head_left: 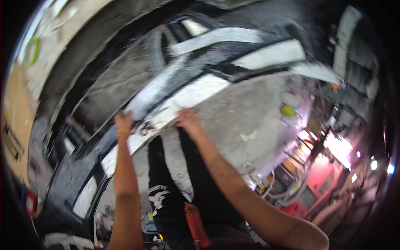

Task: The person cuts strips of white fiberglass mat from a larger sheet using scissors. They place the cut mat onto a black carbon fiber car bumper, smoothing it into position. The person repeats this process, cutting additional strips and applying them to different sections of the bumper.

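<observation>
A car body (pixel 160 87) in dark grey and black stretches diagonally in front of me, with white panel-like areas along its side. My left hand (pixel 123 122) is at the dark edge above a long white area (pixel 189 96); its fingers look bent, but blur hides what they touch. At the lower edge of that white area is my right hand (pixel 187 119), fingers curled in against it. Between the hands lie small dark and reddish marks or pieces (pixel 145 126), too blurred to name. A red tube-shaped thing (pixel 196 225) shows by my legs.
Grey concrete floor (pixel 250 104) spreads to the right of the car. Further right are a red cart-like unit (pixel 318 179), hoses and a bright light (pixel 338 149). A green ring (pixel 31 52) hangs or lies at far left, near a tan board (pixel 18 116). Something yellow (pixel 287 110) sits on the floor.
</observation>
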Action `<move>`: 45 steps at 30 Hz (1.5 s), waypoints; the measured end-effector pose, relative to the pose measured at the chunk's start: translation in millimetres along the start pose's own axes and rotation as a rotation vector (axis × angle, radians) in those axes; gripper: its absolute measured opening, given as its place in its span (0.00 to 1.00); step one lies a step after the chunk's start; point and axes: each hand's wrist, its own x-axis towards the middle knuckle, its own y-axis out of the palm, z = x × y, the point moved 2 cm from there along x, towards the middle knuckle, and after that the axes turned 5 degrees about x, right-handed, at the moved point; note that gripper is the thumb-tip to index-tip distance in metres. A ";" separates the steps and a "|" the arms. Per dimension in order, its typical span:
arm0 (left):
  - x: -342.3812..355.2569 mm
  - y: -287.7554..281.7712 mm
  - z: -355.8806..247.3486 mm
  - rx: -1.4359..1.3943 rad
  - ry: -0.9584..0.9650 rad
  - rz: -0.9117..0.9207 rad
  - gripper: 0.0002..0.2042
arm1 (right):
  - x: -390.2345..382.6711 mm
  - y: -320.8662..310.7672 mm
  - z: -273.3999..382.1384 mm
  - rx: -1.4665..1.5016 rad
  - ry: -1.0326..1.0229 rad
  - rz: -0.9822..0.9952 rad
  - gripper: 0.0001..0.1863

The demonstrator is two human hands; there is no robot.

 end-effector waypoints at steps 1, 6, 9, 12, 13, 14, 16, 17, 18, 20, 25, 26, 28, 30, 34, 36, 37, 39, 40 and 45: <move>-2.4 -8.8 -3.5 -0.255 0.076 -0.025 0.21 | 1.8 6.8 -19.0 -0.190 -0.031 -0.031 0.30; -101.5 -136.3 -141.8 -0.473 0.550 0.024 0.07 | -77.8 52.3 60.9 -0.325 -0.304 0.231 0.32; -155.7 -156.8 -231.3 -0.416 0.804 0.117 0.06 | -93.5 36.7 122.8 -0.050 -0.004 0.315 0.33; -191.8 -117.8 -295.6 -0.500 0.906 0.192 0.08 | -78.4 -4.8 154.6 0.213 0.132 0.331 0.41; -203.7 -105.9 -323.2 -0.544 0.973 0.199 0.09 | -68.7 -28.4 164.0 0.161 0.142 0.325 0.44; -217.1 -94.9 -346.5 -0.523 0.934 0.304 0.11 | -64.7 -49.2 180.6 0.223 0.153 0.247 0.44; -244.7 -74.0 -388.6 -0.491 0.977 0.437 0.13 | -49.9 -100.8 204.7 0.341 0.201 0.277 0.44; -260.4 -61.8 -407.6 -0.482 1.061 0.464 0.13 | -33.2 -135.4 209.5 0.394 0.237 0.385 0.45; -275.4 -50.1 -422.4 -0.465 1.133 0.491 0.14 | -22.1 -164.4 218.3 0.374 0.280 0.388 0.45; -304.9 -38.6 -452.5 -0.480 1.134 0.605 0.12 | -17.5 -209.3 239.0 0.505 0.469 0.375 0.41; -341.4 11.4 -488.6 -0.406 0.962 0.737 0.10 | -14.0 -295.2 287.6 0.386 0.412 0.551 0.27; -345.6 20.3 -494.4 -0.421 0.984 0.729 0.11 | -12.3 -312.0 291.2 0.421 0.444 0.579 0.29; -353.3 29.4 -511.1 -0.456 1.034 0.702 0.15 | -17.5 -324.1 311.6 0.422 0.455 0.629 0.30; -345.5 20.8 -524.6 -0.511 0.972 0.611 0.20 | -23.5 -330.6 328.8 0.502 0.508 0.688 0.30; -299.4 -2.2 -550.4 -0.431 0.784 0.067 0.28 | -25.5 -337.0 363.8 0.097 0.563 0.748 0.25; -281.3 -15.4 -576.4 -0.283 0.896 -0.029 0.29 | -31.2 -326.8 382.7 -0.238 0.608 0.772 0.23; -276.8 -17.6 -588.9 -0.155 1.000 0.012 0.29 | -31.5 -323.0 389.8 -0.409 0.619 0.775 0.22; -263.0 0.8 -594.7 -0.127 1.170 0.196 0.24 | -21.4 -325.8 382.6 -0.621 0.661 0.910 0.28; -251.7 22.6 -583.4 -0.062 1.170 0.401 0.21 | -19.7 -325.7 383.5 -0.797 0.575 0.922 0.31; -242.8 36.2 -549.5 -0.147 0.898 0.729 0.12 | -18.3 -344.6 411.8 -1.379 0.261 1.075 0.44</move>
